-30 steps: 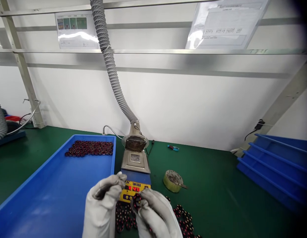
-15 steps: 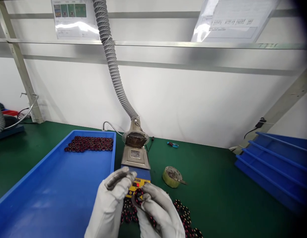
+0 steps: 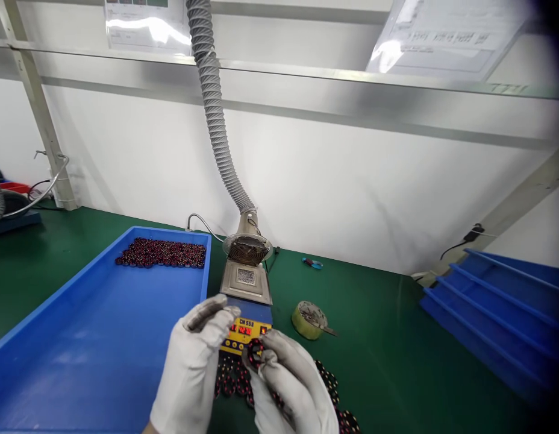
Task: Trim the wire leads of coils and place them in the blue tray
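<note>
Both my hands wear white gloves with greyed fingertips. My right hand (image 3: 293, 380) is closed on a small black ring-shaped part (image 3: 254, 354) with pink dots along its edge. A dark, curved metal tool, perhaps tweezers, shows beside that ring, mostly hidden by the glove. Just to the left, my left hand (image 3: 200, 343) is raised with its fingers curled and tips together; whatever they pinch, if anything, is too small to make out. Below and around the hands lie more dotted black rings (image 3: 227, 377) on the green table (image 3: 397, 349).
Behind my hands stands a heated plate unit (image 3: 247, 280) with a lit red display, under a fume hose (image 3: 218, 120). On the left, a blue tray (image 3: 103, 343) holds many rings (image 3: 162, 252). A round tin (image 3: 309, 319), cutters (image 3: 312, 263) and stacked blue trays (image 3: 496, 325) are to the right.
The view has shifted slightly. My left hand has moved a little to the left, away from the right, uncovering more of the display. The right hand keeps its grip on the ring.
</note>
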The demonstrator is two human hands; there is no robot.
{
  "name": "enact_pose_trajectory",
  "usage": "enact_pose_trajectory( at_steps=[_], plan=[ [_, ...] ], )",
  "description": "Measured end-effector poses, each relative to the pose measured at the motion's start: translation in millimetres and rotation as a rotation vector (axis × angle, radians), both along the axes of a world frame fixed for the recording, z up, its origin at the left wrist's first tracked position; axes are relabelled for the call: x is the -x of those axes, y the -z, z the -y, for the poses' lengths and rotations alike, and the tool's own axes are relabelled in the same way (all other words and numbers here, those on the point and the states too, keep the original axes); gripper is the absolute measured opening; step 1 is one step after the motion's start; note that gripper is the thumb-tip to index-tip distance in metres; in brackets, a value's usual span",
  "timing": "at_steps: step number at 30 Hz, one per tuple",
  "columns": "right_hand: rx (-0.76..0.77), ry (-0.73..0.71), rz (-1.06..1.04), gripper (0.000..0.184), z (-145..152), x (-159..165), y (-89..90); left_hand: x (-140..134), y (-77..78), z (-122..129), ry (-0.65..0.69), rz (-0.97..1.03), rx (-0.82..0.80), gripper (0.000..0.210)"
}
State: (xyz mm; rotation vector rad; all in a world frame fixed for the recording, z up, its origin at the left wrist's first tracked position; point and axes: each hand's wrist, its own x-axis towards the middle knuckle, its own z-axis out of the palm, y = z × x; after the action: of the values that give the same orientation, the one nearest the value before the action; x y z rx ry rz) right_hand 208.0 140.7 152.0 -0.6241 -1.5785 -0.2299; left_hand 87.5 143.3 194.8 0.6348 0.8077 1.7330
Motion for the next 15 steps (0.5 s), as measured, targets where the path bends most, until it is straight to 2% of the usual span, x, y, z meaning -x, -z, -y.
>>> enact_pose_trajectory(
  at_steps=[2,4,6,10,13,15],
  plan=[
    [0.010,0.012,-0.001,0.039,1,1,-1.7,6,-3.9,0,0.041,-0.072,-0.010,0.033],
    [0.031,0.026,-0.025,0.038,3,2,-1.2,9,-10.4,4,0.151,-0.194,-0.003,0.038],
    [0.045,0.021,-0.047,0.038,3,3,1.0,8,-16.3,8,0.215,-0.252,0.012,0.034],
    [0.031,-0.007,-0.035,0.040,2,4,4.0,1,-18.1,13,0.185,-0.211,-0.011,0.020],
    [0.022,0.004,-0.083,0.035,2,7,1.9,-1,-14.6,10,0.209,-0.144,-0.002,0.022],
    [0.084,-0.013,-0.192,0.032,5,10,-1.1,1,-13.2,6,0.135,-0.106,0.012,0.026]
  ],
)
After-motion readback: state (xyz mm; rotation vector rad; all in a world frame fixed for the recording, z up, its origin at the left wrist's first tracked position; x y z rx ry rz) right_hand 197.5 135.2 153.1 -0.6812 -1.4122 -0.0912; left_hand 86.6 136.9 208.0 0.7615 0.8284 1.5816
